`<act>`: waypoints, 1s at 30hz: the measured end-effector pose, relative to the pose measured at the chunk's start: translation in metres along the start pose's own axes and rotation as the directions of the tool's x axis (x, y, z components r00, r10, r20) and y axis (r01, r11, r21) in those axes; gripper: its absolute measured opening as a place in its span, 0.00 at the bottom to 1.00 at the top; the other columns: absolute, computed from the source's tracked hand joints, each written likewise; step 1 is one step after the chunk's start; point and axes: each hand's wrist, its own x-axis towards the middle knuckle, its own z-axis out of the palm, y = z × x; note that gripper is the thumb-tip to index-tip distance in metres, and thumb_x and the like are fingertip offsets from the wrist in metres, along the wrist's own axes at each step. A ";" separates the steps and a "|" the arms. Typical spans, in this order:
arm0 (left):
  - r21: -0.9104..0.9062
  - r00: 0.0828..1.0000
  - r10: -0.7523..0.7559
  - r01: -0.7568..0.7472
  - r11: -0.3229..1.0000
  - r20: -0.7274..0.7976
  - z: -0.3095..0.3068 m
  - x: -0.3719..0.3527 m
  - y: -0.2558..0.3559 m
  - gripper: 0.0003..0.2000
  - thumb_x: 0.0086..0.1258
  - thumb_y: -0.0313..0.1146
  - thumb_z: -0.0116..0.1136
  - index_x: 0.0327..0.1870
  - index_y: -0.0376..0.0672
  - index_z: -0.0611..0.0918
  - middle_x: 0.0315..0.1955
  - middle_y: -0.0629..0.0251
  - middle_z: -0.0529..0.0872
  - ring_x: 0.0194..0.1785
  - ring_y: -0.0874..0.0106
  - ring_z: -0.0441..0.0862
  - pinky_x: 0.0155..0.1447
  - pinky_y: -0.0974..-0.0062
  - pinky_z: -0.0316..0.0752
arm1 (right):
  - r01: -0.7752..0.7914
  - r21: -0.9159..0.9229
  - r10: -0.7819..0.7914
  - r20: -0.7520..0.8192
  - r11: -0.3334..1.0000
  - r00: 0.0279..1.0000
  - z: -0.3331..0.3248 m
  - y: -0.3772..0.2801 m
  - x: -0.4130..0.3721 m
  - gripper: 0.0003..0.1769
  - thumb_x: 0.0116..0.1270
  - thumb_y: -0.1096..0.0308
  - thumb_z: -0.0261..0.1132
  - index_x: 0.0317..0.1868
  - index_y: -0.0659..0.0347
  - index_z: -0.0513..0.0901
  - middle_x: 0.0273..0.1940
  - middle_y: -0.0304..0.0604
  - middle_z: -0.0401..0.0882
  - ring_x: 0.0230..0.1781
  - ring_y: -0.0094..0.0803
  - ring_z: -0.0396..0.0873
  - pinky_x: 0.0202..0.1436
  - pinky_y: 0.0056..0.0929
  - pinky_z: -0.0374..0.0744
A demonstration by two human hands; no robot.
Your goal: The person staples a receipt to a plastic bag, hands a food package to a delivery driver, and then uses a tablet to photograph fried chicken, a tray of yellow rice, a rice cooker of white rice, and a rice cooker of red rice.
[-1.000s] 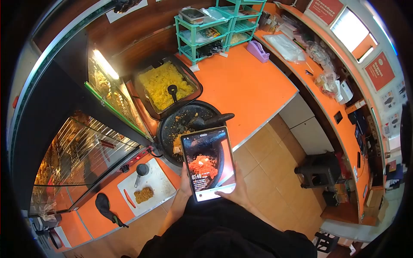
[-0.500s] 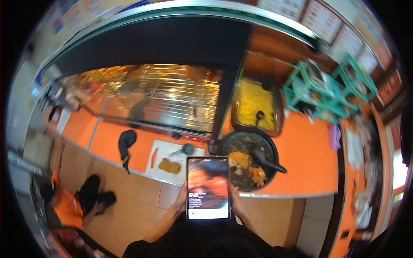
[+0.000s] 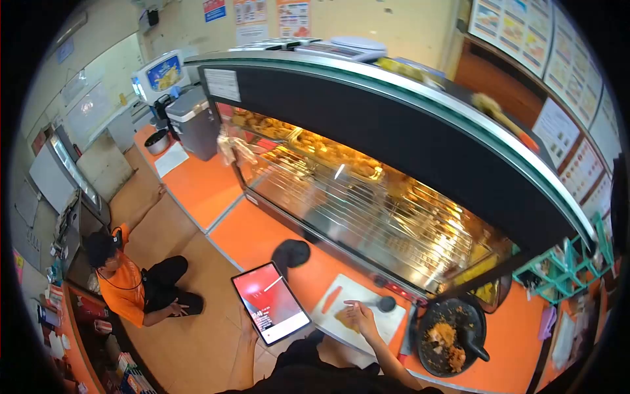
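Observation:
My left hand (image 3: pixel 248 330) grips the lower left edge of a tablet (image 3: pixel 279 308), tilted with its lit screen facing up. Off the tablet's right side, my right hand (image 3: pixel 361 318) is stretched out with fingers apart, holding nothing. It hovers over a white cutting board (image 3: pixel 388 328) and overlaps a flat golden-brown piece of food (image 3: pixel 344 320). Also on the board are an orange-red strip (image 3: pixel 332 299) and a dark round-headed utensil (image 3: pixel 386 304). To the right stands a black mortar (image 3: pixel 478 322) with crumbly food and a dark pestle (image 3: pixel 478 350).
A glass display case (image 3: pixel 341 174) with fried food spans the back of the orange counter (image 3: pixel 243 230). A dark limp item (image 3: pixel 291 255) lies behind the tablet. One person in an orange shirt (image 3: pixel 121 289) crouches at left. Green baskets (image 3: pixel 558 272) stand far right.
My view has swung left. My right hand has let go of the tablet and reached over the board, while the left keeps hold, with the tablet now tilted. The crouching person has an arm outstretched.

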 end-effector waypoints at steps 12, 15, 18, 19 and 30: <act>0.073 0.943 0.334 -0.332 0.940 -0.009 -0.049 0.193 0.146 0.31 0.68 0.59 0.31 0.61 0.42 0.64 0.54 0.55 0.73 0.54 0.59 0.73 0.53 0.58 0.74 | 0.790 -0.509 -0.684 0.441 0.343 0.581 0.203 -0.217 0.214 0.19 0.58 0.67 0.61 0.51 0.60 0.72 0.49 0.48 0.70 0.49 0.43 0.72 0.48 0.33 0.73; -0.075 0.957 0.292 -0.291 0.954 0.004 -0.057 0.232 0.152 0.30 0.69 0.57 0.28 0.61 0.42 0.63 0.57 0.56 0.70 0.56 0.60 0.71 0.59 0.58 0.69 | 0.790 -0.552 -0.687 0.466 0.267 0.558 0.258 -0.270 0.252 0.21 0.56 0.68 0.61 0.51 0.61 0.71 0.52 0.49 0.66 0.52 0.47 0.68 0.51 0.38 0.72; 0.176 0.905 0.396 -0.369 0.913 -0.154 -0.107 0.292 0.142 0.29 0.71 0.55 0.29 0.63 0.40 0.60 0.58 0.55 0.68 0.57 0.59 0.70 0.61 0.62 0.65 | 0.658 -0.741 -0.703 0.538 -0.130 0.466 0.286 -0.292 0.293 0.26 0.55 0.70 0.58 0.56 0.65 0.66 0.53 0.52 0.66 0.51 0.43 0.68 0.54 0.36 0.69; 0.375 0.848 0.467 -0.359 0.855 -0.251 -0.120 0.305 0.142 0.29 0.71 0.53 0.30 0.63 0.39 0.60 0.58 0.55 0.69 0.56 0.59 0.70 0.60 0.64 0.65 | 0.667 -0.732 -0.698 0.550 -0.140 0.458 0.291 -0.292 0.299 0.26 0.55 0.70 0.58 0.56 0.65 0.66 0.53 0.52 0.66 0.51 0.43 0.68 0.54 0.36 0.69; 0.744 0.394 0.837 -0.668 -0.022 0.379 0.181 0.289 0.239 0.20 0.60 0.31 0.58 0.53 0.40 0.71 0.50 0.56 0.72 0.54 0.66 0.69 0.52 0.71 0.69 | 0.382 -0.518 -0.372 0.841 -0.765 0.393 0.270 -0.281 0.341 0.21 0.56 0.69 0.53 0.52 0.65 0.73 0.54 0.43 0.66 0.59 0.35 0.63 0.58 0.30 0.65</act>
